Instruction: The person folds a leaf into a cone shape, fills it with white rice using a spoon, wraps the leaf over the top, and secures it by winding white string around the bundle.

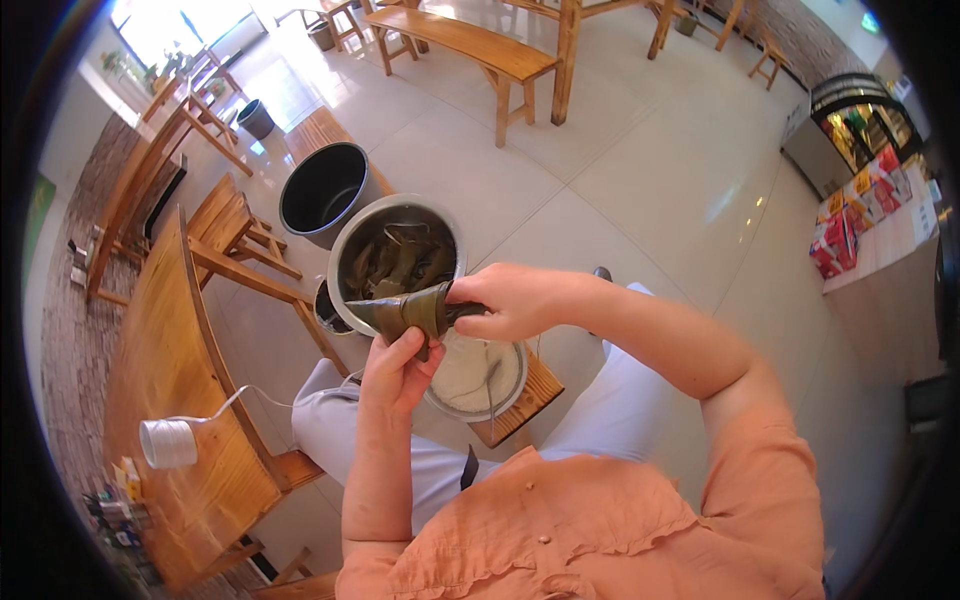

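Both hands hold a bundle of folded, dark green zongzi leaves (pixel 425 308) above the rim of a metal bowl. My left hand (pixel 398 372) pinches the bundle from below with thumb and fingers. Closed around its right end is my right hand (pixel 508 300), the thumb lying along the leaf. What the folds contain is hidden. More loose, wet-looking leaves (pixel 385 262) lie in the metal bowl (pixel 455 222). Beneath my hands sits a basin (pixel 520 385) of white rice (pixel 465 375), with a thin strand or handle lying across it.
A wooden bench (pixel 540 392) between my legs carries the basin. Beyond the metal bowl stands a dark bucket (pixel 322 190). On the wooden table (pixel 190 370) at left, a spool of white string (pixel 168 443) trails its end toward my leg. Red boxes (pixel 860 210) stand on a counter at right.
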Demonstrator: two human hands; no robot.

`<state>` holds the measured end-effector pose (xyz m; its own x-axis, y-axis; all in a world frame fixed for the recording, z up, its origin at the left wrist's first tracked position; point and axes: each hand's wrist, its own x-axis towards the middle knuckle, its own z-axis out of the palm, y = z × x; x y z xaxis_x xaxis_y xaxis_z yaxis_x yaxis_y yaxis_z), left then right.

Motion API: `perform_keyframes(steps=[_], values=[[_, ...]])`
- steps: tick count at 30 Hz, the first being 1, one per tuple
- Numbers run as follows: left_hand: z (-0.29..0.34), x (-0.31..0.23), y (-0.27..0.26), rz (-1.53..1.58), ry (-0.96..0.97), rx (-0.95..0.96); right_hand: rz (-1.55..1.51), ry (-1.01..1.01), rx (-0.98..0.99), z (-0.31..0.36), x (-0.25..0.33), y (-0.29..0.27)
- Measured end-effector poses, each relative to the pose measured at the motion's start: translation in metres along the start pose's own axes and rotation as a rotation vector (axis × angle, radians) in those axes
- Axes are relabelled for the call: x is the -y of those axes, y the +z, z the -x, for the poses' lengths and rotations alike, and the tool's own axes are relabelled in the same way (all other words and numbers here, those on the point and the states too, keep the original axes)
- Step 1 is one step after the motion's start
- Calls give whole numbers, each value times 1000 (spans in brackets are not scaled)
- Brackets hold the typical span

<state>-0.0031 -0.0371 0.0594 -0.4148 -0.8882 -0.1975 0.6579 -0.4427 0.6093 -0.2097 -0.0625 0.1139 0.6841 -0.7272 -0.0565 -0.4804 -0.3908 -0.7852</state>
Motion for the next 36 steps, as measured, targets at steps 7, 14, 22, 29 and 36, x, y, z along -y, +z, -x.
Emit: perform_keyframes(steps=[7,14,22,29,36], values=[[-2,-1,2,11,2,4,-118,105,-41,1,-10,3],[-4,0,2,-18,46,6,-85,149,-3,-4,-18,7],[-6,2,11,-214,152,-138,125,-225,-453,-21,2,-10],[-4,0,18,-177,80,-175,108,-178,-275,-42,1,-2],[-7,0,14,-151,26,-215,51,-115,-245,-43,-9,-3]])
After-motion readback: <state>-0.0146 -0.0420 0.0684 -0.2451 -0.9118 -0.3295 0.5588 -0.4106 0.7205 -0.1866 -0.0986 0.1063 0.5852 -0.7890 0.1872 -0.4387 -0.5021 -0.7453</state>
